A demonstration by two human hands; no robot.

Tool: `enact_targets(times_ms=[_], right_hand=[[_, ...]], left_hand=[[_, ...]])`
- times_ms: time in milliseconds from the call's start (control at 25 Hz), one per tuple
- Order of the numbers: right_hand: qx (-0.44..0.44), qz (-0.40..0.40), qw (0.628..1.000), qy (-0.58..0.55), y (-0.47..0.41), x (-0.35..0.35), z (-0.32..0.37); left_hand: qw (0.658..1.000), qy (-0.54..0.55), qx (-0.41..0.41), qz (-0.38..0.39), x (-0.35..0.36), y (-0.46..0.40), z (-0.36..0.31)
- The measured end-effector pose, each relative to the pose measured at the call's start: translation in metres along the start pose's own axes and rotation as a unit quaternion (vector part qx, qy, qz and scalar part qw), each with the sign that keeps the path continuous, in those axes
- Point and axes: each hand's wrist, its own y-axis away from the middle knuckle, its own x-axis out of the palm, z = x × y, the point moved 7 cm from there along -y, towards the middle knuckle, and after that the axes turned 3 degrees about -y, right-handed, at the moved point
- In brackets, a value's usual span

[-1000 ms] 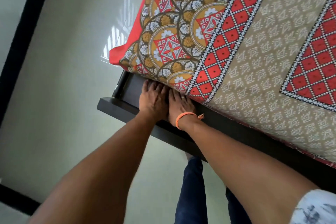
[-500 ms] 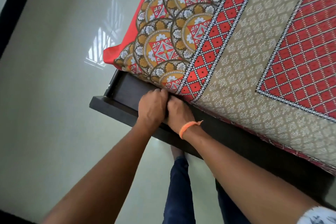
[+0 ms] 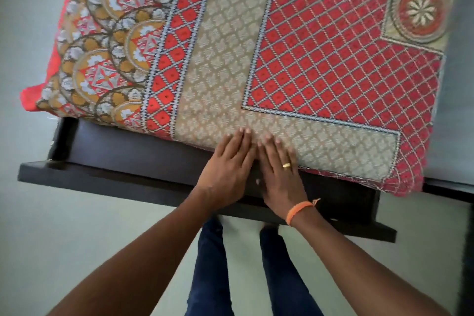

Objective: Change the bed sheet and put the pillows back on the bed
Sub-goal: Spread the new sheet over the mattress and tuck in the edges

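A patterned bed sheet (image 3: 256, 46) in red, beige and gold covers the mattress and fills the upper part of the head view. My left hand (image 3: 225, 164) and my right hand (image 3: 278, 169) lie side by side, flat with straight fingers, on the sheet's near edge where it meets the dark bed frame (image 3: 123, 159). The right hand wears a gold ring, and an orange band circles its wrist. A red corner of the sheet sticks out at the left. No pillow can be seen.
The dark wooden frame juts out below the mattress toward me, its ledge reaching my legs in blue jeans (image 3: 213, 264). Pale glossy floor (image 3: 64, 238) spreads to the left and below. A grey surface (image 3: 459, 84) runs along the right side.
Both hands have come out from under the mattress edge near the left corner and moved right, now lying flat on top of the sheet. The view has shifted right along the bed.
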Motion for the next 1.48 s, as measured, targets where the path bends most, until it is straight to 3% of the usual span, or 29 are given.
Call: enact_targets(times_ms=[80,200,280,360,480,600,640,760,920,1000,1120,1160,1240,1280,1360,1480], right_hand=[[-0.036,-0.048,0.994,-0.091,0.028,-0.014,-0.022],[0.068,-0.173,0.971,-0.147,0.043,-0.050,-0.097],[0.183,-0.172,0.964,-0.092,0.041,-0.053,-0.162],[0.264,-0.107,0.956,-0.065,0.052,-0.037,-0.214],[0.285,-0.079,0.955,-0.032,0.099,-0.012,-0.261],[0.344,-0.093,0.929,-0.102,0.151,0.005,-0.305],[0.375,-0.103,0.905,-0.172,0.163,0.011,-0.319],[0.456,-0.109,0.773,-0.426,0.183,0.031,-0.367],[0.460,-0.080,0.696,-0.545,0.192,0.047,-0.390],[0.427,-0.066,0.665,-0.608,0.182,0.049,-0.383],[0.424,-0.100,0.565,-0.701,0.172,0.057,-0.382],[0.436,-0.118,0.591,-0.668,0.172,0.056,-0.388],[0.441,-0.127,0.740,-0.492,0.176,0.055,-0.397],[0.436,-0.127,0.776,-0.437,0.178,0.061,-0.396],[0.451,-0.120,0.790,-0.397,0.181,0.070,-0.401],[0.502,-0.076,0.744,-0.435,0.185,0.090,-0.409]], left_hand=[[0.993,0.061,0.062,-0.085,-0.016,-0.007,-0.038],[0.984,0.085,0.044,-0.152,-0.033,-0.055,-0.081],[0.993,0.043,-0.019,-0.112,-0.030,-0.098,-0.105],[0.999,0.005,-0.036,-0.026,-0.011,-0.129,-0.136],[0.997,-0.072,-0.019,0.029,0.017,-0.149,-0.193],[0.994,-0.078,0.058,0.047,0.036,-0.137,-0.257],[0.991,-0.079,0.092,0.056,0.042,-0.133,-0.276],[0.993,-0.056,0.103,0.025,0.041,-0.135,-0.313],[0.996,-0.009,0.049,-0.067,0.017,-0.170,-0.334],[0.994,-0.008,0.069,-0.084,0.012,-0.188,-0.342],[0.987,-0.061,0.138,-0.058,0.018,-0.214,-0.364],[0.982,-0.084,0.159,-0.052,0.021,-0.221,-0.372],[0.973,-0.127,0.189,-0.032,0.027,-0.235,-0.383],[0.968,-0.153,0.200,-0.018,0.031,-0.241,-0.387],[0.952,-0.208,0.224,0.007,0.037,-0.249,-0.396],[0.921,-0.290,0.256,0.046,0.047,-0.262,-0.416]])
